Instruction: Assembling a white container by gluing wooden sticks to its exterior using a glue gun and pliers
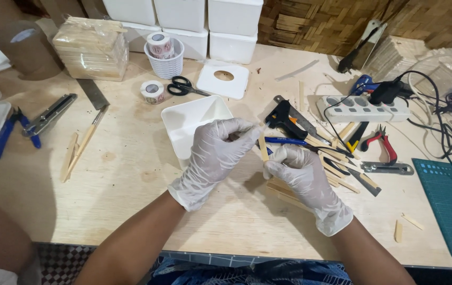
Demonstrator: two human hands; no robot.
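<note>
Head view: at frame centre, both gloved hands, left hand [216, 153] and right hand [300, 171], pinch one wooden craft stick [263, 149] above the worktop [131, 184]. Judged step: positioning it; next needs steady alignment beside the white box [189, 124]

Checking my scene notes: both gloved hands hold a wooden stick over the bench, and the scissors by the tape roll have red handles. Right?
Not quite: the scissors by the tape roll have black handles, as the head view shows. The rest stands: left hand and right hand, both gloved, hold a wooden stick over the bench.
</note>
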